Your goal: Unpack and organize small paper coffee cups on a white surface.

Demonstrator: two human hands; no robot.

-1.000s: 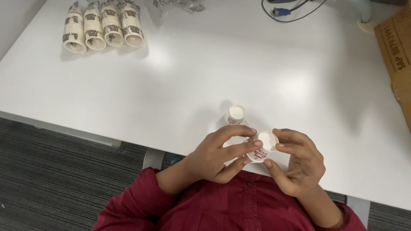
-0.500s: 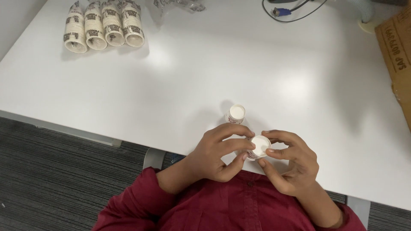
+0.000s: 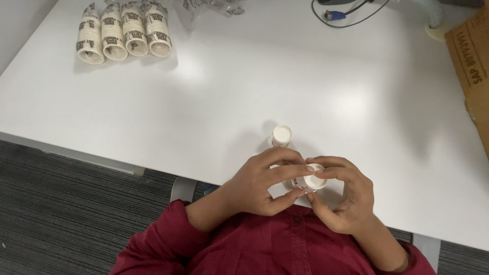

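Note:
Both hands hold one small white paper cup (image 3: 310, 182) just above the near edge of the white table (image 3: 214, 102). My left hand (image 3: 262, 181) wraps the cup's side with its fingers curled over it. My right hand (image 3: 341, 196) pinches the cup's rim between thumb and fingers. A second small white paper cup (image 3: 280, 136) stands on the table just beyond my hands, apart from them.
Several stacks of printed paper cups (image 3: 122, 33) lie on their sides at the far left. Crumpled clear plastic wrap (image 3: 214, 6) lies at the back. A black cable with a blue plug (image 3: 341, 12) sits at the far edge, a cardboard box (image 3: 473, 66) at the right.
The held cup has dropped slightly toward the table edge and my fingers have shifted around its rim. The standing cup has not moved.

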